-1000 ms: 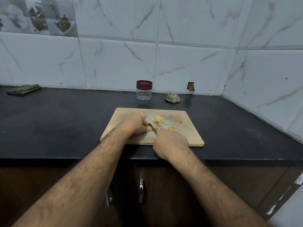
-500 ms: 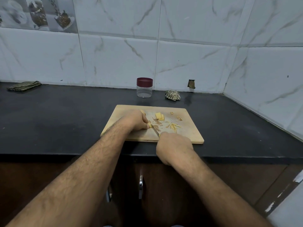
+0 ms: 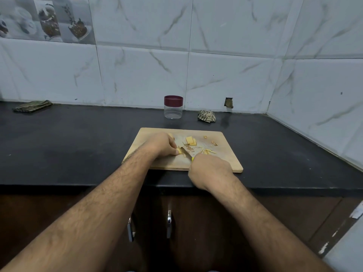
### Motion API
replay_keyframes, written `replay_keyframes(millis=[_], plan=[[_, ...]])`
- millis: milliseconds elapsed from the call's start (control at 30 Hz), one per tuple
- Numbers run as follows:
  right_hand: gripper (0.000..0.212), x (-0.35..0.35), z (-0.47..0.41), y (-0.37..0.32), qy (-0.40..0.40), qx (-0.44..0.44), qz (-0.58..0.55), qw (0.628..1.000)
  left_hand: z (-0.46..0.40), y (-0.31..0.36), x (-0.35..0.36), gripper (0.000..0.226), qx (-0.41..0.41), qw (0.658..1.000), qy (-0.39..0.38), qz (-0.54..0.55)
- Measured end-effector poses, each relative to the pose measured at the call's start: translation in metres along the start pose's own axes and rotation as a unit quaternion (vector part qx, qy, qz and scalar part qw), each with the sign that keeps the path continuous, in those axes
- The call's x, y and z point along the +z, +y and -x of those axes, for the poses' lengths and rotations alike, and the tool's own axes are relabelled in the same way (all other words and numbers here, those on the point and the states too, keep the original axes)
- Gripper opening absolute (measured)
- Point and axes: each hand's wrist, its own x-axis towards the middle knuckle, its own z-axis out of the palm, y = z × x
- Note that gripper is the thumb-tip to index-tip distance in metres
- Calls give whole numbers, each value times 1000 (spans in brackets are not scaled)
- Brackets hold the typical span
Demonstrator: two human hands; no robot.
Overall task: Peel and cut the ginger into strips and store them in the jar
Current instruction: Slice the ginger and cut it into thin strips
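Left hand [image 3: 162, 145] is sitting on the wooden cutting board [image 3: 225, 160] at the middle of the frame, fingers curled down and pinning a small yellow ginger piece [image 3: 178, 150] against the wood, so it's gripping that chunk. Right hand [image 3: 209, 169] is lying lower and to the right, at the board's near edge, fist wrapped round a knife [image 3: 186, 152] whose yellow handle is just peeking out above the knuckles; the blade is angling up and left and its tip is sitting right beside the piece under the left fingers. Further up the board, 1 little stack of flat ginger slices [image 3: 190, 140] is lying just right of the left hand, and a scatter of thin ginger strips [image 3: 207, 152] is lying just above the right hand. A couple of brownish peel scraps [image 3: 214, 143] are sitting toward the board's upper right. The jar [image 3: 173, 107], clear with a dark red lid on, is standing upright behind the board, near the tiled wall [image 3: 225, 75] and well apart from both hands; it's looking empty from here. All of this is resting on a black countertop [image 3: 78, 144], with a crumpled cloth [image 3: 206, 116] just right of the jar and a folded cloth [image 3: 32, 106] way over at the left edge.
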Motion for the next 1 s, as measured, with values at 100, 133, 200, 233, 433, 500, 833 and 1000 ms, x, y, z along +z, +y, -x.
replay_keyframes(millis=[100,133,200,233,433,500,833,1000], plan=[[36,1,-6,-5,-1,0,0,1000,-1,1,1,27,-2,1000,5,-17],[36,1,-7,-7,0,1,-1,1000,-1,1,1,27,-1,1000,7,-22],[35,1,-11,-9,4,1,-2,1000,-2,1,1,28,0,1000,6,-26],[35,2,-12,-10,6,1,-1,1000,-2,1,0,28,1,1000,5,-25],[36,5,-18,-13,0,3,3,1000,-4,-1,-1,27,4,1000,-5,-14],[36,5,-19,-13,1,1,9,1000,-4,-1,-2,27,1,1000,-12,-7],[36,9,-9,-14,1,-8,36,999,0,2,-3,22,-25,998,-21,51],[33,11,10,3,-18,1,31,999,1,-1,-5,21,-35,996,-32,76]])
